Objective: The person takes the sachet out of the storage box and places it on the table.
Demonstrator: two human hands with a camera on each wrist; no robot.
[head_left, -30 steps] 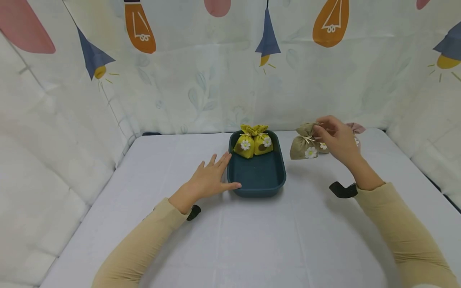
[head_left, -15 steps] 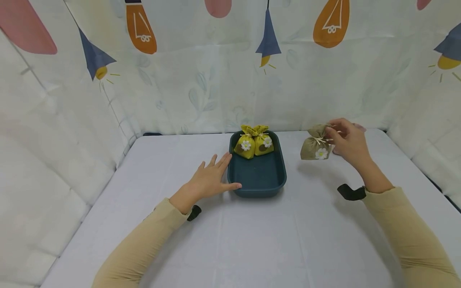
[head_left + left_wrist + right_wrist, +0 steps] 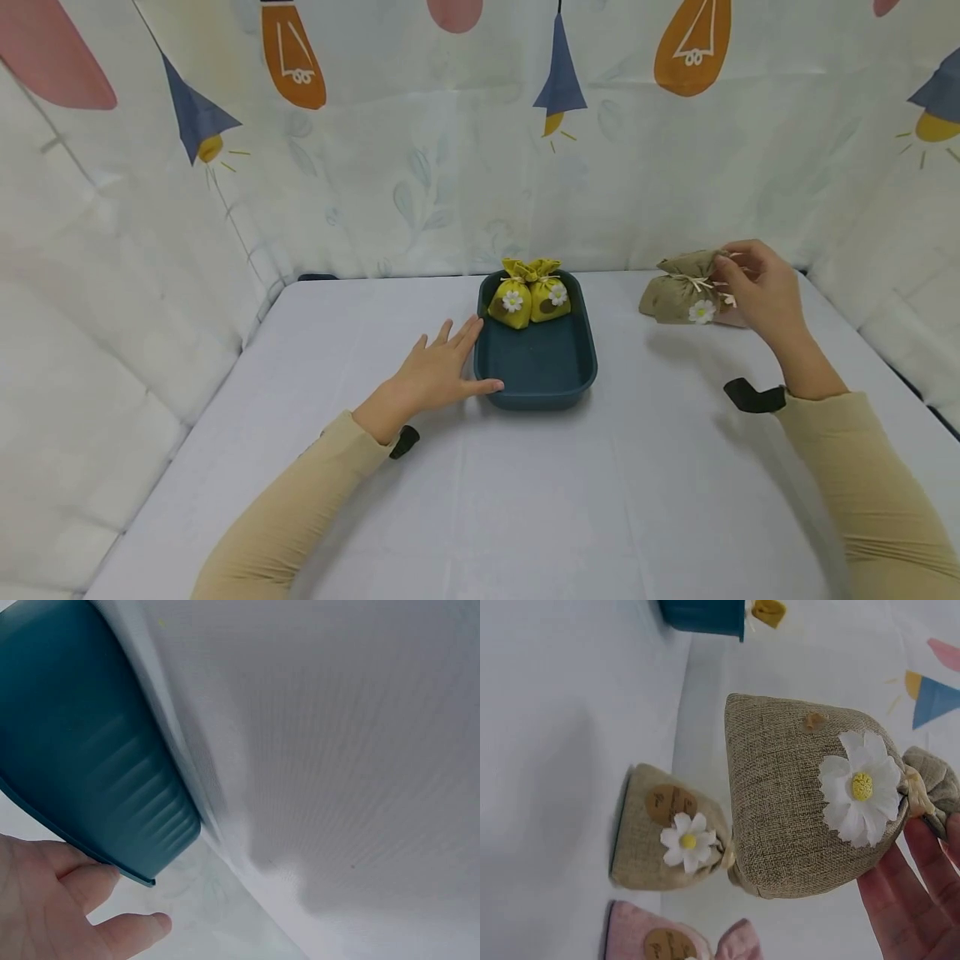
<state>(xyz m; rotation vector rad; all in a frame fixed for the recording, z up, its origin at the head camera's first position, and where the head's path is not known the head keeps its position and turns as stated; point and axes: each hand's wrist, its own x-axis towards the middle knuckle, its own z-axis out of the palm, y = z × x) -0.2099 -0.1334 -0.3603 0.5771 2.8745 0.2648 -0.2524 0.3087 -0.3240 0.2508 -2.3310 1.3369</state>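
Plainly, in the head view the left hand (image 3: pixel 427 375) lay with its fingers spread at the left rim of a teal tray (image 3: pixel 534 362), the thumb reaching over the near left corner. Two yellow pouches (image 3: pixel 509 308) with white flowers stood side by side at the tray's far end. Well to the right, the right hand (image 3: pixel 768 292) pinched a taupe pouch (image 3: pixel 675 297) by its top, holding it above the white-covered counter (image 3: pixel 360 517) in front of a pink pouch (image 3: pixel 731 317) it mostly hid. Behind hung a white fabric wall (image 3: pixel 480 183) printed with lamps and bulbs.

In the left wrist view, the left hand's fingers touched the tray's rim, wrapped round nothing.

In the right wrist view, the right hand's fingers gripped the taupe pouch near its tied neck. A second taupe pouch (image 3: pixel 649 840), with its own white flower, rested on the counter beside the pink one.
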